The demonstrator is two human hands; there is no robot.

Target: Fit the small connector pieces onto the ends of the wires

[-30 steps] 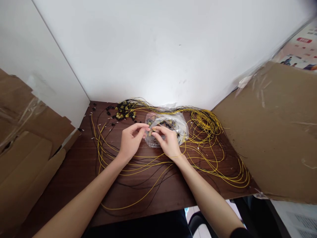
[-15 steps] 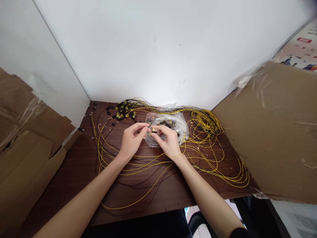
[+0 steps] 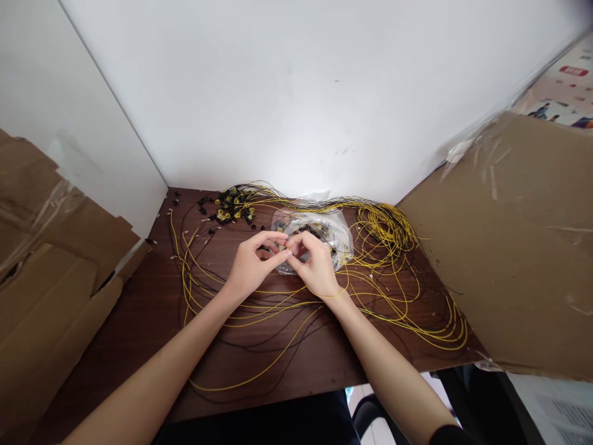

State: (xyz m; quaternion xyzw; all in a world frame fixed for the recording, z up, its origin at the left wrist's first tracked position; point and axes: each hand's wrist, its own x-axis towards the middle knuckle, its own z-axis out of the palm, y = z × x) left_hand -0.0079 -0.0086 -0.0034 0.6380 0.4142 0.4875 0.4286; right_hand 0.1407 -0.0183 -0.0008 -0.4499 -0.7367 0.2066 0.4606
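Note:
Fingertips of my left hand point(image 3: 252, 262) and my right hand point(image 3: 315, 264) meet over a clear plastic bag point(image 3: 345, 238) that holds small black and yellow parts. Between them is a small yellow and black part point(image 3: 288, 248), mostly covered by the fingers. Both hands are closed in a pinch on it. Yellow wires point(image 3: 273, 308) and thin black wires run across the table beneath my wrists, and one yellow wire loops over my right wrist.
Behind my left hand lies a pile of black and yellow parts point(image 3: 234, 207) with wires attached. A tangled yellow wire bundle point(image 3: 389, 228) lies at the right. Cardboard point(image 3: 509, 247) flanks the brown table point(image 3: 152, 352) on both sides, with a white wall point(image 3: 296, 111) behind.
My left hand has shifted slightly right, and its fingertips now touch those of my right hand. The small part, visible before in the right fingers, is now mostly covered.

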